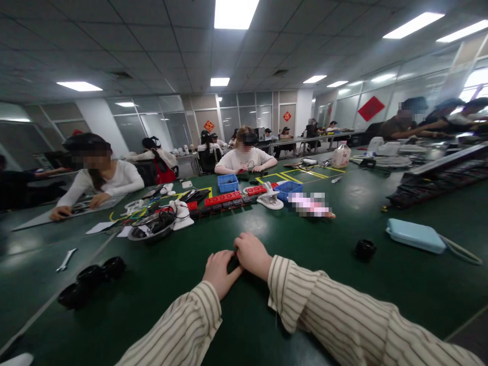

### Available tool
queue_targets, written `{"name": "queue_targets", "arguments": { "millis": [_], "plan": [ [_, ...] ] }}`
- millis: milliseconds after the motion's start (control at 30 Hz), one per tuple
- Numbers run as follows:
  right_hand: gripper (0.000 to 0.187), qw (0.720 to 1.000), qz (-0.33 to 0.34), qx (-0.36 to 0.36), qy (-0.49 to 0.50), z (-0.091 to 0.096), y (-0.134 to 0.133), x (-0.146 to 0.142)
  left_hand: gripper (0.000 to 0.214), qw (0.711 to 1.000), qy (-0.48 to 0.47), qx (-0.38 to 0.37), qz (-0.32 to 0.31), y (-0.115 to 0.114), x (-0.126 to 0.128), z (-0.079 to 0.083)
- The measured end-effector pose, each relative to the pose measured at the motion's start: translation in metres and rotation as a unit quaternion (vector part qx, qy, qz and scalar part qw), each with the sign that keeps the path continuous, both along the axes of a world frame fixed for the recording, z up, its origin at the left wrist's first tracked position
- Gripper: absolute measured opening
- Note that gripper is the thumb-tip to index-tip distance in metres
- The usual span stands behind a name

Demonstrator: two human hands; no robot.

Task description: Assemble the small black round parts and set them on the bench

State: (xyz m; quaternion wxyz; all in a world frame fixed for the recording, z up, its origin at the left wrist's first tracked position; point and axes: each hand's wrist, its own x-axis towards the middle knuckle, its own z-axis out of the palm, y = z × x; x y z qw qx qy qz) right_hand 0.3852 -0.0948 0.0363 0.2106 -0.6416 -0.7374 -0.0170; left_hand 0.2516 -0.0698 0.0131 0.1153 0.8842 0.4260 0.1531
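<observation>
My left hand [220,274] and my right hand [253,254] meet at the middle of the green table, fingers curled in. Between them shows a bit of a small black piece [232,262], mostly covered by my fingers, so its shape is unclear. Both hands are closed on it. To the left, in a slanting row, lie three black round ring-like parts [90,276]. A similar black part [365,249] rests alone to the right of my hands.
A wrench [66,259] lies at the left. Ahead are a metal bowl [150,235] of dark parts, a red-and-black strip [224,200], blue bins [227,183] and a white clamp-like stand [270,198]. A light-blue case [415,235] lies right. Co-workers sit across the table.
</observation>
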Motion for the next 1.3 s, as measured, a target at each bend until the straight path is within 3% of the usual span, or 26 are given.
{"name": "queue_targets", "arguments": {
  "millis": [133,333,500,600,700,833,967,1067,1133,1300],
  "plan": [
    [0.022,0.995,-0.018,0.026,0.097,-0.012,0.008,0.028,0.052,0.999,-0.027,0.005,-0.042,-0.001,0.017,-0.003],
    [0.027,0.981,-0.042,0.013,0.189,-0.019,0.022,0.031,0.039,0.999,-0.044,-0.006,-0.028,0.022,0.043,-0.004],
    [0.024,0.984,-0.016,0.0,0.175,-0.015,0.021,0.041,0.032,0.998,-0.049,0.015,-0.024,0.031,0.04,-0.003],
    [0.026,0.99,-0.023,0.032,0.139,-0.013,0.016,0.036,0.025,0.999,-0.045,0.013,-0.027,0.036,0.034,0.0],
    [0.037,0.991,-0.024,0.066,0.111,-0.012,0.01,0.027,0.024,0.996,-0.046,0.005,-0.082,0.046,0.026,0.002],
    [0.025,0.988,0.072,0.082,0.106,-0.009,0.003,0.021,0.029,0.981,-0.07,0.002,-0.181,0.054,0.013,0.003],
    [0.026,0.963,0.224,0.098,0.115,-0.005,-0.008,0.018,0.03,0.972,-0.076,-0.026,-0.219,0.05,0.0,-0.001],
    [0.026,0.947,0.278,0.117,0.113,-0.004,-0.014,0.014,0.04,0.966,-0.099,-0.05,-0.234,0.046,-0.007,-0.005],
    [0.03,0.952,0.253,0.127,0.115,-0.005,-0.015,0.011,0.052,0.968,-0.097,-0.05,-0.226,0.043,-0.009,-0.007],
    [0.044,0.982,0.108,0.107,0.114,-0.012,-0.009,0.011,0.073,0.985,-0.076,0.012,-0.153,0.034,-0.003,-0.007]
  ]
}}
